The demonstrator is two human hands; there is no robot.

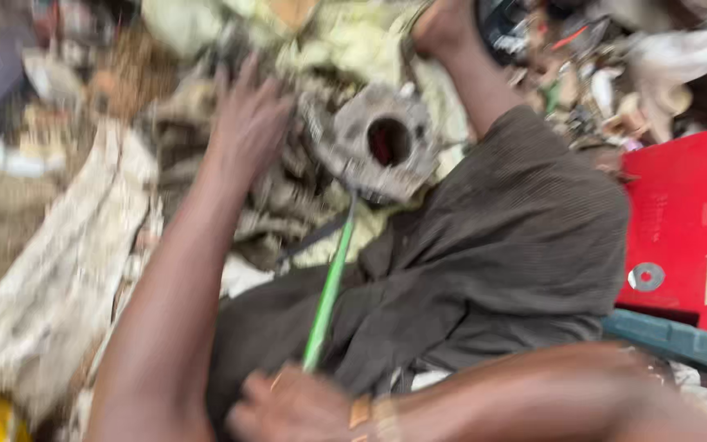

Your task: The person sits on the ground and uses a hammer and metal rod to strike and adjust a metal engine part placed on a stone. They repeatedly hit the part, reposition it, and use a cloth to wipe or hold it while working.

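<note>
Head view, blurred by motion: the round grey metal housing [380, 143], with a dark hole through its middle, serves as the landmark, resting against the person's knee in dark grey trousers [501, 254]. Just left of the housing, the left hand [249, 123] lies with fingers spread on the grimy metal parts [288, 196] next to it; the palm presses flat rather than gripping, though the blur makes it hard to be sure whether any fingertip hooks an edge. Below the housing, a thin green rod [329, 290] runs down from its lower rim toward the right hand [296, 405], which is clenched around the rod's lower end near the bottom edge of the picture. The rod's upper tip seems to touch the underside of the housing.

Right of the housing stands a red metal box [681, 221] with a grey washer [646, 277] on its face, and a blue-grey bar [681, 342] lies beneath the box. Left of the housing, pale crumpled sacking [67, 278] covers the ground. Above it, yellowish rags [353, 41] and a bare foot [443, 24] show.
</note>
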